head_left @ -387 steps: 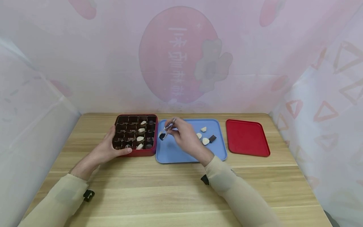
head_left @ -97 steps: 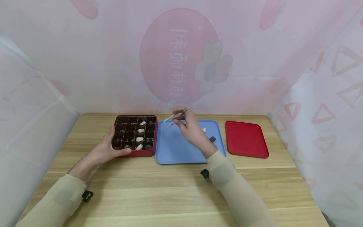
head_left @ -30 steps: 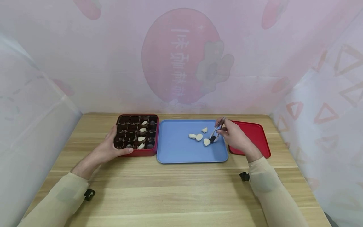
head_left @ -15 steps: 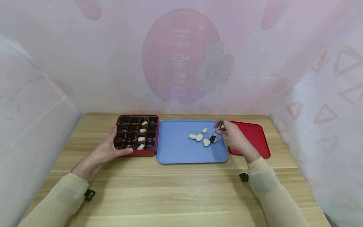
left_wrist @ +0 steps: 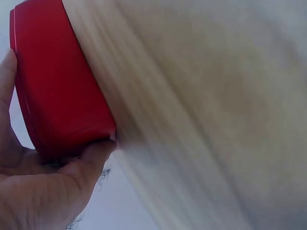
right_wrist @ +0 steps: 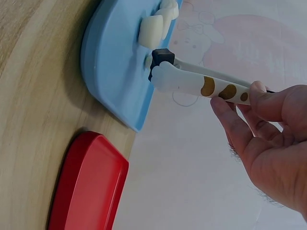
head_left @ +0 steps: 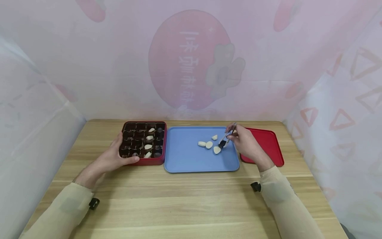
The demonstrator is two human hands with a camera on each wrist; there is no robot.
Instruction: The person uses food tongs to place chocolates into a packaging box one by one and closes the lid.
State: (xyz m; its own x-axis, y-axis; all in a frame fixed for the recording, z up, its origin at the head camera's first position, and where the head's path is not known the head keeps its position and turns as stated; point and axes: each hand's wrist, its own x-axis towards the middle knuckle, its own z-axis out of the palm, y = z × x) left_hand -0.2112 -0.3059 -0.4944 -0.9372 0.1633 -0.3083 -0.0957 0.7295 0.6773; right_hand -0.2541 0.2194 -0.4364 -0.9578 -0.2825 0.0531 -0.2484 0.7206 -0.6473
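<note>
My left hand [head_left: 111, 158] grips the near left corner of a red box [head_left: 150, 161], thumb at the front and fingers along the left side. Inside, a dark brown divided insert [head_left: 129, 134] holds white and dark chocolates in its right-hand columns. My right hand [head_left: 247, 143] pinches small tongs [right_wrist: 189, 82] with white, brown-spotted arms and paw-shaped tips. Between those tips is a dark chocolate [right_wrist: 162, 56], over the right part of a blue tray [head_left: 188, 162]. Several white chocolates lie on the tray, one [head_left: 217, 150] just beside the dark piece.
A red lid-like tray [head_left: 267, 146] lies right of the blue tray, partly behind my right hand. The box stands close against the blue tray's left edge. Wooden tabletop [head_left: 179, 202] stretches in front, and printed pale curtains [head_left: 119, 66] enclose the back and sides.
My right hand moved from the tray's left side, where the tongs held a dark chocolate earlier, to its right side. The dark chocolate there has since shifted slightly left and up. My left hand stayed put.
</note>
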